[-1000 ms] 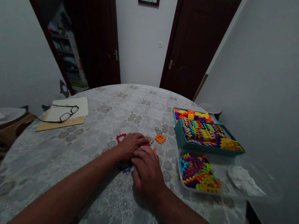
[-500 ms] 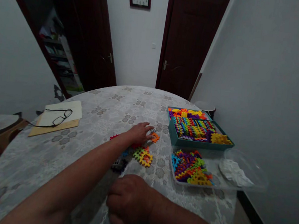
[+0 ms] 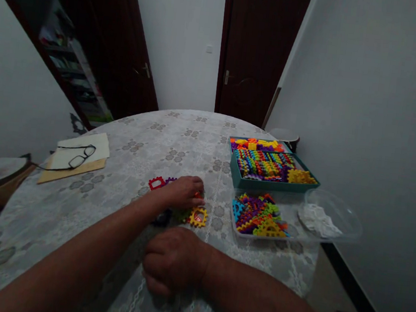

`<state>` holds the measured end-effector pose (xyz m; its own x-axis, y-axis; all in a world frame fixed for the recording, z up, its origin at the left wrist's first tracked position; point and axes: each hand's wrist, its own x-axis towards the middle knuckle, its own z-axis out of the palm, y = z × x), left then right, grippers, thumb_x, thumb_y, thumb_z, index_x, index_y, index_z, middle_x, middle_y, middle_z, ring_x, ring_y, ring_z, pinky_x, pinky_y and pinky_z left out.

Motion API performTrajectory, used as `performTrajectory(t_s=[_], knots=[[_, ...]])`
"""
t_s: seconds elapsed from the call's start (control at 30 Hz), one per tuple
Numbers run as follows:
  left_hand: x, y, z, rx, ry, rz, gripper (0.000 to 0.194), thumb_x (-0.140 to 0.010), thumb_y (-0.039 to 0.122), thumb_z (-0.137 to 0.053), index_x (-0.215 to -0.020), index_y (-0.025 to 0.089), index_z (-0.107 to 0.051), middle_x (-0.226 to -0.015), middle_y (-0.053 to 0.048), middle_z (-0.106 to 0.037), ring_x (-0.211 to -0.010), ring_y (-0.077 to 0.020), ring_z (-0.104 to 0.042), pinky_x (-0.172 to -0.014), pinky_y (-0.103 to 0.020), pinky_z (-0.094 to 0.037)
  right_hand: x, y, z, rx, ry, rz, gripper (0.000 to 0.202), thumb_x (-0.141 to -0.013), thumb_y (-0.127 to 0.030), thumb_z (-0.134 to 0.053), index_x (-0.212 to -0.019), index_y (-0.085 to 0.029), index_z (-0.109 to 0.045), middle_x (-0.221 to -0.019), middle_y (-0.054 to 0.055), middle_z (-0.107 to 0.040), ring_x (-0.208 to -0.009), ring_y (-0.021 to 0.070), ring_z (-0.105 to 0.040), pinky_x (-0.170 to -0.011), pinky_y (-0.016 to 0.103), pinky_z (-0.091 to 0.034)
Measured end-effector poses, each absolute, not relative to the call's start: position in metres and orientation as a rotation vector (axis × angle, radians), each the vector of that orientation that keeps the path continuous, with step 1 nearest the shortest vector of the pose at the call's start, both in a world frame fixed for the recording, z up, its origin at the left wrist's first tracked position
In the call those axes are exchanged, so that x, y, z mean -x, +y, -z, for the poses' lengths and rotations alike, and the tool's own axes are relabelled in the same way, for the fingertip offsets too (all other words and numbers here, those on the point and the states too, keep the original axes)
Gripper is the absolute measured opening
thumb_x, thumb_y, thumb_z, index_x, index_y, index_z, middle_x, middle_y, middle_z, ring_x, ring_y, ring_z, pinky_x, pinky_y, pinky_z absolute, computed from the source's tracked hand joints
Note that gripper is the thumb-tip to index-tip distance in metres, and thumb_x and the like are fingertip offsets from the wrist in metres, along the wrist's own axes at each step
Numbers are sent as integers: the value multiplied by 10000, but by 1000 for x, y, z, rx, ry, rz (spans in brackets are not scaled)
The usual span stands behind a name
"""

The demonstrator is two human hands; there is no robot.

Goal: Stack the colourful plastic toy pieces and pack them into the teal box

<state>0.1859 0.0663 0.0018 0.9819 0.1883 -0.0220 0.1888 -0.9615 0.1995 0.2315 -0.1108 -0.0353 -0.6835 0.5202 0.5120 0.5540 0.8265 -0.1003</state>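
My left hand (image 3: 188, 191) is over the small group of notched plastic building pieces in the middle of the table. Its fingers are bent down onto an orange building piece (image 3: 198, 198), mostly hidden beneath them. Just in front lies a yellow square building piece (image 3: 198, 217) with an open centre. A red square piece (image 3: 156, 183) and a purple piece (image 3: 170, 180) show beyond my left wrist. Closer to me, my right hand (image 3: 174, 261) rests as a fist on the tablecloth; whatever its fingers may hold is hidden.
On the right, a teal box (image 3: 272, 185) holds rows of colourful pieces. A clear plastic tray (image 3: 295, 213) before it has loose pieces and a crumpled white bag (image 3: 318, 221). Glasses (image 3: 77, 161) lie on papers (image 3: 98, 144) at the left. The patterned tablecloth (image 3: 149, 144) covers the round table.
My left hand has drawn back towards me, its spread fingers now bent over the orange piece, which has moved nearer the yellow one. My right hand stays a fist. The view has tilted down.
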Motion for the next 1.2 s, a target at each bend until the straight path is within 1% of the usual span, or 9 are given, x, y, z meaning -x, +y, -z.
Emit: performTrajectory(t_s=[0.13, 0.2, 0.27, 0.33, 0.43, 0.57, 0.7, 0.9, 1.2], knots=[[-154, 52, 3, -2938, 353, -170, 295, -1045, 466, -730, -1188, 216, -789, -1495, -181, -714, -1372, -364, -695, -1185, -494, -546, -231, -111, 35, 787, -2390, 128, 276, -1021, -396, -638, -789, -249, -660, -809, 10, -707, -696, 180, -625, -657, 341, -496], [-134, 48, 6, -2915, 402, -261, 248, -1040, 405, -726, -1201, 229, -795, -1513, -178, -718, -1408, -370, -679, -1211, -526, -540, -236, -113, 30, 882, -2282, 130, 239, -1041, -363, -606, -850, -244, -688, -892, 39, -746, -792, 201, -670, -763, 363, -552], [-113, 45, 7, -2869, 424, -356, 226, -1026, 333, -719, -1219, 246, -795, -1504, -161, -732, -1425, -351, -674, -1228, -528, -537, -244, -114, 22, 1067, -2116, 115, 173, -1048, -291, -584, -993, -226, -735, -1035, 85, -775, -968, 242, -701, -921, 407, -585], [-91, 42, 5, -2823, 459, -478, 251, -1034, 316, -699, -1265, 260, -778, -1515, -144, -729, -1451, -331, -658, -1255, -540, -519, -254, -115, 15, 1341, -1937, 87, 226, -1037, -189, -571, -1182, -196, -744, -1191, 135, -765, -1128, 279, -682, -1035, 445, -575], [-64, 37, 0, -2761, 590, -604, 241, -1074, 368, -671, -1278, 262, -745, -1459, -129, -750, -1422, -313, -666, -1255, -553, -512, -271, -115, 8, 1831, -1776, 26, 372, -1006, -79, -559, -1336, -166, -707, -1308, 186, -720, -1182, 306, -663, -1015, 428, -569], [-42, 33, -2, -2694, 745, -484, 294, -1051, 416, -721, -1304, 266, -727, -1332, -107, -787, -1278, -298, -729, -1161, -492, -566, -287, -117, 9, 2233, -1810, -76, 266, -1039, -136, -584, -1269, -121, -717, -1218, 215, -714, -1068, 314, -696, -904, 388, -546], [-34, 31, 0, -2660, 846, -387, 339, -994, 451, -784, -1291, 299, -730, -1328, -81, -783, -1248, -305, -737, -1102, -466, -583, -291, -120, 12, 2232, -1899, -187, 231, -1067, -248, -624, -1226, -126, -738, -1204, 205, -724, -1047, 309, -705, -885, 368, -508], [-38, 24, 8, -2659, 795, -272, 518, -875, 408, -894, -1356, 337, -717, -1418, -86, -706, -1246, -341, -714, -1021, -461, -610, -292, -116, 15, 2165, -1899, -344, 149, -1073, -231, -609, -1120, -175, -739, -1133, 131, -754, -1010, 243, -694, -859, 308, -441], [-65, 22, 32, -2586, 789, -490, 386, -956, 346, -822, -1312, 258, -701, -1304, -108, -665, -1206, -308, -675, -1059, -473, -583, -302, -94, 31, 2065, -1638, -263, 201, -1026, -200, -555, -1066, -178, -751, -1080, 115, -796, -1004, 241, -703, -897, 308, -468]])
